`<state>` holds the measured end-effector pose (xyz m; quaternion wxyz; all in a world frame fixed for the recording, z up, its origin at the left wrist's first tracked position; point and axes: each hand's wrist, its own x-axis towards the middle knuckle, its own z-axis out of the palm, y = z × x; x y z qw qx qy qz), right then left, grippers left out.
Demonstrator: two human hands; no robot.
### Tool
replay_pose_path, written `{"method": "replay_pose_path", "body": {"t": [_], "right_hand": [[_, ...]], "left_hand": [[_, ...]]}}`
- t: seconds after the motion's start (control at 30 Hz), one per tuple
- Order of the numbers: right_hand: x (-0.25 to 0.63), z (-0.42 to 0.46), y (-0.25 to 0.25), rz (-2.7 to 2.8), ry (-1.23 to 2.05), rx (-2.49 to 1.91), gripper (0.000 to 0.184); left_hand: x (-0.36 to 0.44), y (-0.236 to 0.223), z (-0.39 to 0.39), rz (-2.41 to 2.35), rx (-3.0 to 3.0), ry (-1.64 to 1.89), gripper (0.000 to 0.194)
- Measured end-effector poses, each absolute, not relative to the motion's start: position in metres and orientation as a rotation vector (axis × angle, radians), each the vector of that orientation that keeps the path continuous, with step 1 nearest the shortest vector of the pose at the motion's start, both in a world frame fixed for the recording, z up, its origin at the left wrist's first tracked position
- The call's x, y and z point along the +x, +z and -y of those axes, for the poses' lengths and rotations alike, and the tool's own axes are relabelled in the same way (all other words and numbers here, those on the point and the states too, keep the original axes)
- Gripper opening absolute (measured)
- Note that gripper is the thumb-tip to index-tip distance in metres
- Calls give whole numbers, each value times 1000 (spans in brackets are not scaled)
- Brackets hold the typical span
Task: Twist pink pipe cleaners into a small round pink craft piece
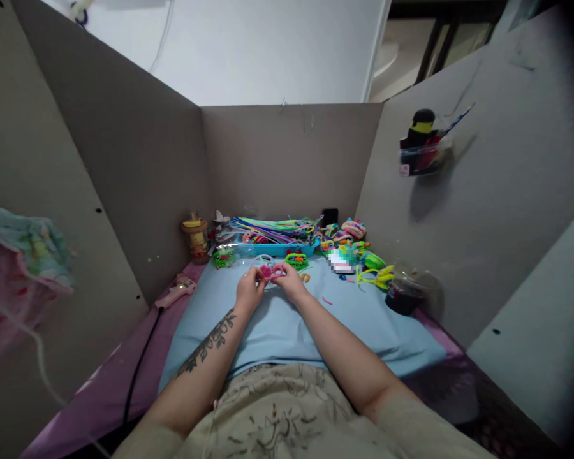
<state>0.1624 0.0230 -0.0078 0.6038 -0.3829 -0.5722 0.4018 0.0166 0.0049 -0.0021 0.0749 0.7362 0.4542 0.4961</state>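
The pink piece (266, 271) is held over the blue cloth (354, 331), its long axis laid crosswise between left hand (250, 288) and right hand (291, 284), both closed on it in fingertip pinches, the darker bunched end nearer the left, the paler loop the right.
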Motion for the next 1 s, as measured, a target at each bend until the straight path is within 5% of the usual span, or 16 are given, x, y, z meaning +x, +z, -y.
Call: {"method": "replay_pose_path", "body": {"t": [0.53, 1.0], "right_hand": [[160, -24, -8, 1282, 868, -953, 37], [152, -10, -4, 1494, 1170, -840, 25]], "left_hand": [[16, 0, -7, -1332, 2004, 1609, 13], [12, 5, -8, -1403, 1818, 1801, 17]]}}
